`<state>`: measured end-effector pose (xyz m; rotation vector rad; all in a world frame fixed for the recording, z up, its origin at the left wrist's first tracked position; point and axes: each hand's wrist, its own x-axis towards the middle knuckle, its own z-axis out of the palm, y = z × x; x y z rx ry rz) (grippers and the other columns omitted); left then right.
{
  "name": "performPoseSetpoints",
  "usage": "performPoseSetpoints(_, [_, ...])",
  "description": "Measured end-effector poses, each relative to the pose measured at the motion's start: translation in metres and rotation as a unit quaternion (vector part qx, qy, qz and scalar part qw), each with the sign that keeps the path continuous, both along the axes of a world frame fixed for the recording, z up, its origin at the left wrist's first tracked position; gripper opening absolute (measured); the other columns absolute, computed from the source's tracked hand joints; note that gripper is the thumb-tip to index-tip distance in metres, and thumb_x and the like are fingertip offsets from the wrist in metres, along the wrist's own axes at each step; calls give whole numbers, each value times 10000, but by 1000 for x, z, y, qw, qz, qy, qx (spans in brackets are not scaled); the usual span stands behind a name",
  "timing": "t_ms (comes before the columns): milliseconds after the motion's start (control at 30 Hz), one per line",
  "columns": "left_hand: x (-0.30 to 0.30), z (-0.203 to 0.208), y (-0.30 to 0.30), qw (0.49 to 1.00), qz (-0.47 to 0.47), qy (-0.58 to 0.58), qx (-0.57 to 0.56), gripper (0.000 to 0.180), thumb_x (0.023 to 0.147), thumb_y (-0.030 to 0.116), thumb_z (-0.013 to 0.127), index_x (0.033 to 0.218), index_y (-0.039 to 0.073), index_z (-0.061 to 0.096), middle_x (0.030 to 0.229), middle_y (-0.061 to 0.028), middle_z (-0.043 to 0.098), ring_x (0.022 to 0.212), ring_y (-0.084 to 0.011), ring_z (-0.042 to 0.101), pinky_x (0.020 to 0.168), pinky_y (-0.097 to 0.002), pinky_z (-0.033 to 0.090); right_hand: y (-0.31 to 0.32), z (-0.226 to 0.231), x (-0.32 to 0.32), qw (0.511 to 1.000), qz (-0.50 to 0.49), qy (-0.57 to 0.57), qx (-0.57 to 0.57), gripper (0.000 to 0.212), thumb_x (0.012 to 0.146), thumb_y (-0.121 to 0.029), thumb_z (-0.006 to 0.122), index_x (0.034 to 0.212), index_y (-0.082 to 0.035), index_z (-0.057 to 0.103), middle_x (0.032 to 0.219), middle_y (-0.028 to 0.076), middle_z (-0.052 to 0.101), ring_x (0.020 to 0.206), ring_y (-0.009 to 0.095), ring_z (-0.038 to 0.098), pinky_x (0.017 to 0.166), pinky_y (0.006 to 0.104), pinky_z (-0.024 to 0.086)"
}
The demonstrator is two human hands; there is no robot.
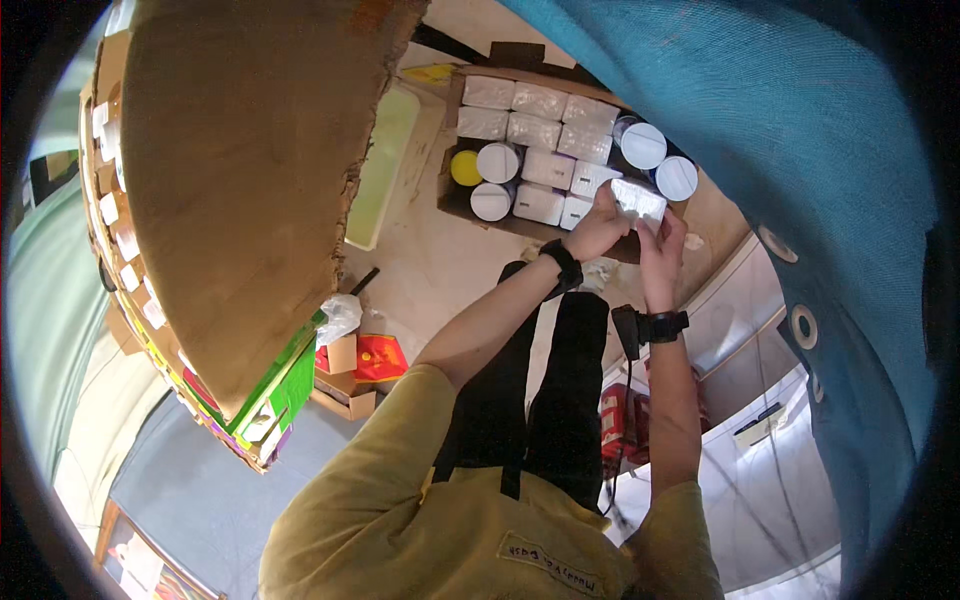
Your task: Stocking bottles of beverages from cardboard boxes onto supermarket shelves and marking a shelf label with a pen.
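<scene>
White wrapped pack (640, 203) pinched in both hands above the near right part of a well-filled cardboard carton (449, 192).
The left hand (598, 228) has its thumb and fingers closed on the pack's left edge; the right hand (661, 250) has its thumb and fingers clamped at the lower right corner, though how firmly either presses I cannot tell. Around it, much of the carton is occupied: plastic-wrapped blocks (540, 101) line up in the far rows, and white-lidded canisters (644, 146) stand at both ends, with a yellow-lidded canister (465, 168) at the left. The held pack is not set down, and whether it is going in or coming out does not show.
</scene>
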<state>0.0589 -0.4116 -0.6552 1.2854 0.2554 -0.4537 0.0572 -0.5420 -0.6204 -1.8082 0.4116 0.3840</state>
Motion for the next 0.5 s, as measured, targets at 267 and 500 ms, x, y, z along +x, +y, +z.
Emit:
performPoseSetpoints(267, [-8, 8, -17, 995, -18, 97, -16, 759, 730, 115, 526, 1356, -84, 145, 1281, -252, 301, 1207, -319, 356, 963, -322, 358, -37, -33, 2, 987, 16, 2, -157, 313, 857, -26, 546, 1149, 15, 444, 1143, 161, 515, 1053, 230, 516, 913, 342, 403])
performPoseSetpoints(500, [-10, 9, -37, 972, -108, 79, 194, 848, 765, 209, 511, 1389, -75, 13, 1424, -308, 113, 1350, -401, 128, 1088, -365, 194, -45, -25, 15, 967, 89, 36, -235, 327, 833, -73, 562, 1158, -56, 531, 1091, 166, 571, 951, 299, 582, 814, 366, 475])
